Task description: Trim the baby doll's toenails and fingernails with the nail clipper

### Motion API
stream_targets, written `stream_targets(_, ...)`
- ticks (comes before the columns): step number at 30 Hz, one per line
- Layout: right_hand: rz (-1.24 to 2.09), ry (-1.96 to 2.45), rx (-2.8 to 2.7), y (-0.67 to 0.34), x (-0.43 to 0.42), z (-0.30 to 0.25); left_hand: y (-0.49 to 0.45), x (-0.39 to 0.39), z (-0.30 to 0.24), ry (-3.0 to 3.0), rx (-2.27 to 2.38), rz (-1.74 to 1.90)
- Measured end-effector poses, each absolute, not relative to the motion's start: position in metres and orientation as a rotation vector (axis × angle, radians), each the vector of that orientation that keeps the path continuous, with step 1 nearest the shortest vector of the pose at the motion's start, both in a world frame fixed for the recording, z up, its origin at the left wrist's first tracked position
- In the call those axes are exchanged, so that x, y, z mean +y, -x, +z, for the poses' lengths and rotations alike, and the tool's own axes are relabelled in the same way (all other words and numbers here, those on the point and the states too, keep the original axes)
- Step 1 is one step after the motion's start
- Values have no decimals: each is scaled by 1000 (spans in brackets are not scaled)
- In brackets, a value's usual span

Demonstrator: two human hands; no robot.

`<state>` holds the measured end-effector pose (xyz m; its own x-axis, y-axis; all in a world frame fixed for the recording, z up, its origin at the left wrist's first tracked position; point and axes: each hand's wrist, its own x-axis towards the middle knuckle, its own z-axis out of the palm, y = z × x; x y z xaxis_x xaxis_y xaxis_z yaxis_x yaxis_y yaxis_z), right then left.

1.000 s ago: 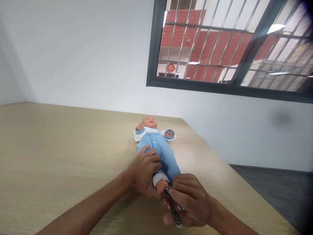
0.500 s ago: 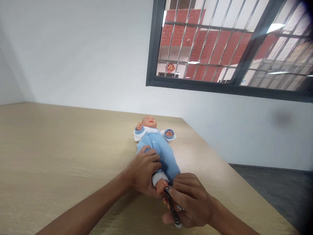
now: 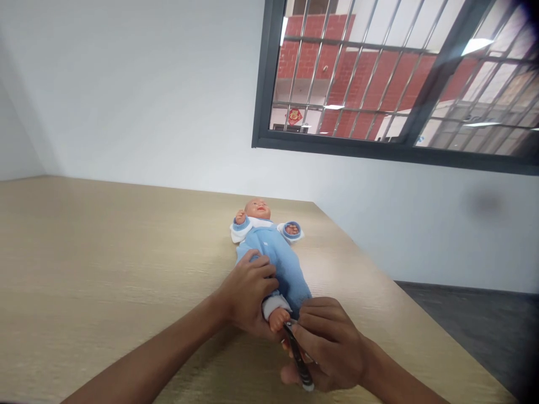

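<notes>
A baby doll in a light blue and white outfit lies on its back, head toward the wall. My left hand is closed around one of its legs, just above the white cuff. From that cuff a bare doll foot sticks out toward me. In my right hand is a nail clipper with a dark lever and a silvery pivot. Its head end is at the toes of that foot; whether it touches them I cannot tell. My right fingers partly cover the clipper and the doll's other leg.
The doll lies on a wide wood-grain table, whose right edge runs diagonally down past my right arm. Behind it stands a white wall with a dark-framed, barred window. Dark floor shows at the right.
Hardly anything differs. The clipper's lever has shifted very slightly in my right hand, while my left hand and the doll stay in place.
</notes>
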<state>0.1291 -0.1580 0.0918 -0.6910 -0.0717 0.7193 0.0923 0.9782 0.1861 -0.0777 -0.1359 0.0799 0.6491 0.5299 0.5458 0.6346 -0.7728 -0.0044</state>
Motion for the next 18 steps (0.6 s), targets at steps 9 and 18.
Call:
stream_targets(9,-257,5,-2339,-129,-157,93,77,-136,81,2666,-965,-790)
stream_targets(18,-320,-39,-2304,-128,-157,93,78,-136,80,2665,-945,-844)
